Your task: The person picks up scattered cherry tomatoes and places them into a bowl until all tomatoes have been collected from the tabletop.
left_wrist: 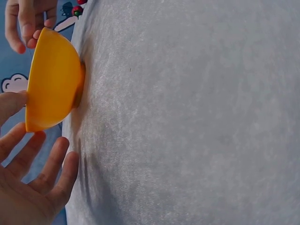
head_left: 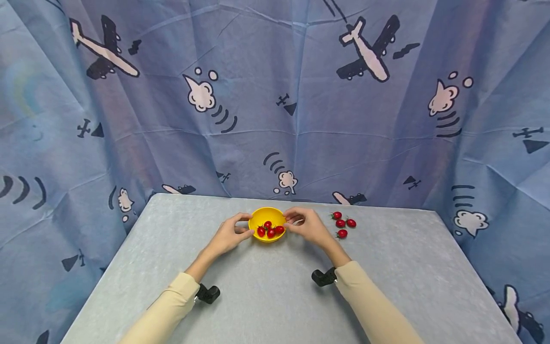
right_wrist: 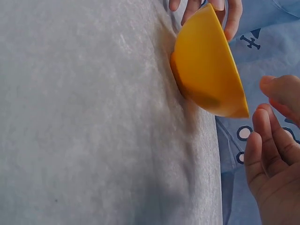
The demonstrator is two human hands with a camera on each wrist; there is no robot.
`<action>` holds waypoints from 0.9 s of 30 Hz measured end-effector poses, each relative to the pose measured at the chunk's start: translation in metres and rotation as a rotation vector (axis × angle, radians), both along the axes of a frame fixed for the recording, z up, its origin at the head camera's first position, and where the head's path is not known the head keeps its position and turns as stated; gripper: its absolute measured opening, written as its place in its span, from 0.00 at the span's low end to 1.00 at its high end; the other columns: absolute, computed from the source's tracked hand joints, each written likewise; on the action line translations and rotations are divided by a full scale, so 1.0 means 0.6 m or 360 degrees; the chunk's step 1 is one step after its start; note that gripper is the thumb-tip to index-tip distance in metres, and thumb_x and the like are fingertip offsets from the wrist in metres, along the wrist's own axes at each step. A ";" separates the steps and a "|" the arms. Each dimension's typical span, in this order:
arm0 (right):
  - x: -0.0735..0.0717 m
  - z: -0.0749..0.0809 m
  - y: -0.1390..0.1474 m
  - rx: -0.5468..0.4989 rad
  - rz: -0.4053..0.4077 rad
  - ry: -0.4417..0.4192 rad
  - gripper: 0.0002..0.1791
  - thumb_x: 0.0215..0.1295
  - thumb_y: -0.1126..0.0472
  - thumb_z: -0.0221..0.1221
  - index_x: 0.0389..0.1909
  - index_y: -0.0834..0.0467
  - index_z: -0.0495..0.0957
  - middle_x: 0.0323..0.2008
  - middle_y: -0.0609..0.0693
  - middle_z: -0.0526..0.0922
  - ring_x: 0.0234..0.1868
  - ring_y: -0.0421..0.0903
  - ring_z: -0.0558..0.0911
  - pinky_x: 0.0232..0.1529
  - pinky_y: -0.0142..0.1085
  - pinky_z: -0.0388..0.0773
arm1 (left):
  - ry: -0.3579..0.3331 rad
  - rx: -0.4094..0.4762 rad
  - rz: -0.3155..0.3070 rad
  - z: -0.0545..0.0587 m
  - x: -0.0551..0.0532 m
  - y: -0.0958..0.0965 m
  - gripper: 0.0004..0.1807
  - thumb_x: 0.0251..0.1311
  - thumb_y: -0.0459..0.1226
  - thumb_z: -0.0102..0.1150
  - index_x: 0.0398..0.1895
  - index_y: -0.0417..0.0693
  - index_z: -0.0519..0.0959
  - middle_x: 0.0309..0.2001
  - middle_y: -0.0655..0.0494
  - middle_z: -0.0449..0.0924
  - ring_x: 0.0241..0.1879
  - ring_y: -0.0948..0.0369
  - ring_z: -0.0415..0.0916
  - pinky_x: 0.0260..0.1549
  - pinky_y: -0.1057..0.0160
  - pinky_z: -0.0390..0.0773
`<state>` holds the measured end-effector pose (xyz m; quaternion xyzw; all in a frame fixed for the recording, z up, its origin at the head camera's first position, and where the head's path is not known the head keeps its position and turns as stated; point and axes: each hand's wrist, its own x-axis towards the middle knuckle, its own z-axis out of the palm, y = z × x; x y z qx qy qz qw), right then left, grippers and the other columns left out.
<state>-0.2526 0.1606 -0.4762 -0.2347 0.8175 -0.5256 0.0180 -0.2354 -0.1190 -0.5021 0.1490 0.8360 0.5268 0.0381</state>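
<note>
A yellow bowl point(head_left: 267, 214) stands on the table with several small red cherry tomatoes point(head_left: 271, 233) lying inside it. My left hand point(head_left: 229, 235) is at the bowl's left side, thumb and index finger at the rim; the left wrist view shows its other fingers spread below the bowl point(left_wrist: 54, 79). On the opposite side is my right hand point(head_left: 307, 224), its thumb and fingertips bent toward the rim. From the right wrist, a small gap shows between the right fingertips point(right_wrist: 262, 112) and the bowl, and no object appears in that hand.
Several more cherry tomatoes point(head_left: 340, 223) lie loose on the table to the right of the right hand. The pale grey tabletop point(head_left: 266, 296) ends at a back edge just behind the bowl. A blue curtain point(head_left: 258, 95) printed with airplanes hangs beyond it.
</note>
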 end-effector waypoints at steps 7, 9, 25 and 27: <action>-0.008 -0.014 0.023 0.0048 -0.0037 0.0039 0.10 0.63 0.70 0.69 0.44 0.68 0.84 0.38 0.52 0.86 0.37 0.49 0.83 0.41 0.38 0.83 | -0.0001 -0.0023 0.0010 0.001 0.001 -0.001 0.25 0.63 0.31 0.70 0.63 0.43 0.77 0.61 0.42 0.77 0.45 0.51 0.84 0.46 0.53 0.83; -0.005 -0.012 0.030 0.0066 -0.0056 0.0041 0.09 0.63 0.69 0.69 0.43 0.67 0.84 0.38 0.52 0.86 0.37 0.50 0.83 0.41 0.38 0.82 | -0.0003 -0.0021 0.0006 0.001 0.001 -0.001 0.25 0.63 0.31 0.70 0.63 0.43 0.77 0.61 0.42 0.77 0.46 0.51 0.84 0.46 0.53 0.82; 0.010 -0.008 0.138 0.0159 -0.0201 0.0024 0.11 0.66 0.66 0.68 0.46 0.68 0.84 0.39 0.51 0.86 0.39 0.49 0.83 0.42 0.35 0.81 | -0.0019 -0.0028 0.0012 0.002 0.001 0.002 0.25 0.63 0.31 0.69 0.63 0.43 0.77 0.61 0.42 0.77 0.47 0.50 0.84 0.46 0.54 0.83; 0.012 -0.010 0.152 0.0152 -0.0203 0.0033 0.11 0.66 0.66 0.68 0.46 0.68 0.83 0.40 0.52 0.86 0.39 0.49 0.83 0.41 0.35 0.81 | -0.0019 -0.0022 0.0008 0.003 0.002 0.003 0.25 0.63 0.31 0.69 0.63 0.42 0.76 0.61 0.42 0.77 0.47 0.50 0.84 0.46 0.54 0.83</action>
